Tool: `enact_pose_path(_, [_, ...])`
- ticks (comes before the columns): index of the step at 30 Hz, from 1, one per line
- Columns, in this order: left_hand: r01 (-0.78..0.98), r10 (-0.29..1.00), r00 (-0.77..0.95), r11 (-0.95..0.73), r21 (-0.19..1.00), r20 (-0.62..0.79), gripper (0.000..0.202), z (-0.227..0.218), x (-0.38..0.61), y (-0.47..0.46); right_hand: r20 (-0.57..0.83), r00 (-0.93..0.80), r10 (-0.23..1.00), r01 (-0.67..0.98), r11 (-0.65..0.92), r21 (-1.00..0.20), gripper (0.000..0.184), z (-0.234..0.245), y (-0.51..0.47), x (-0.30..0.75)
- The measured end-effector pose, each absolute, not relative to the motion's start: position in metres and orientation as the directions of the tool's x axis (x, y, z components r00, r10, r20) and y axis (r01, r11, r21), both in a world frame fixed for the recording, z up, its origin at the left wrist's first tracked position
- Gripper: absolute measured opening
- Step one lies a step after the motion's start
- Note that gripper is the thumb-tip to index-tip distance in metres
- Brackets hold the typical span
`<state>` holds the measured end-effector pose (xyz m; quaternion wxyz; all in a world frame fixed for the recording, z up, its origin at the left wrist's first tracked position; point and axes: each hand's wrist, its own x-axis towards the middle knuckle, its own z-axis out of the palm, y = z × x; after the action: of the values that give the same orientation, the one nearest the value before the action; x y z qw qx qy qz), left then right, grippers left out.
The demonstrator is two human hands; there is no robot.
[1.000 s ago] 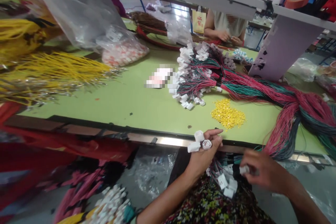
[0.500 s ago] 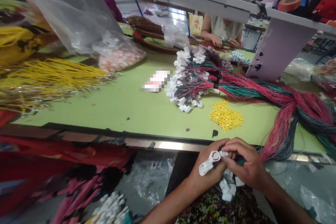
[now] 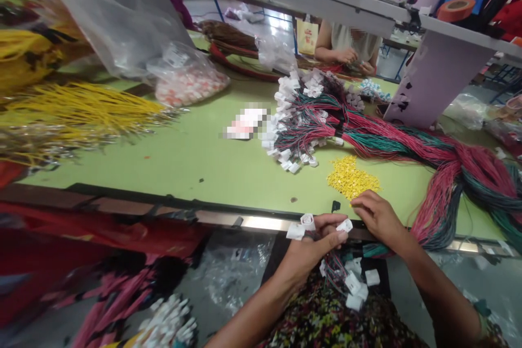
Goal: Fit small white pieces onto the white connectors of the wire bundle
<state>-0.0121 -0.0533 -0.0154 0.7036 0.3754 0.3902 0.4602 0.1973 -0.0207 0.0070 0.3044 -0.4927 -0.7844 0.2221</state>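
My left hand (image 3: 314,250) is closed around white plug connectors on thin wires. One white connector (image 3: 345,225) sticks out between its thumb and fingers, and another pair (image 3: 299,227) rests over the back of the fingers. Below it, more white connectors (image 3: 354,285) hang on dark, red and green wires above my lap. My right hand (image 3: 381,223) is at the near edge of a pile of small yellow pieces (image 3: 353,176), fingertips pinched together. A yellow speck shows at those fingertips, partly hidden.
A thick bundle of red and green wires (image 3: 391,138) with white connectors lies across the green table (image 3: 212,157). Yellow wires (image 3: 89,111) and a bag of orange-white parts (image 3: 191,84) are at left. Across the table sits another person (image 3: 346,46). A shelf post (image 3: 440,76) stands at right.
My right hand has left the connectors and moved up to the yellow pile. My left hand has turned and shifted slightly left, still holding the connectors. The co-worker's hands have moved.
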Motion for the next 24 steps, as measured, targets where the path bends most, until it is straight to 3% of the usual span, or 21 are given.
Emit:
enact_pose_path(4, [-0.396,0.931,0.269,0.339,0.854,-0.246,0.036,-0.015,-0.012,-0.051,0.181,-0.358,0.916,0.759,0.398,-0.515,0.016,0.001,-0.015,0.192])
enact_pose_path(7, [-0.404,0.922,0.275,0.367,0.838,-0.272,0.035,-0.006,-0.014,-0.050,0.106,-0.286,0.952,0.823,0.300,-0.483,0.010,0.003,-0.018,0.191])
enact_pose_path(11, [-0.433,0.921,0.239,0.386,0.815,-0.309,0.034,0.001,-0.014,-0.049,0.077,-0.212,0.974,0.798,0.218,-0.562,0.020,0.010,-0.022,0.198])
enact_pose_path(16, [-0.450,0.915,0.234,0.401,0.798,-0.328,0.036,0.001,-0.013,-0.049,0.125,-0.311,0.942,0.674,0.312,-0.669,0.014,0.012,-0.021,0.208])
enact_pose_path(21, [-0.447,0.915,0.252,0.400,0.800,-0.316,0.036,-0.002,-0.013,-0.050,0.135,-0.406,0.904,0.661,0.393,-0.640,0.017,0.006,-0.016,0.207])
enact_pose_path(24, [-0.419,0.930,0.244,0.358,0.835,-0.276,0.033,-0.003,-0.012,-0.052,0.162,-0.376,0.912,0.666,0.388,-0.636,0.015,0.008,-0.019,0.202])
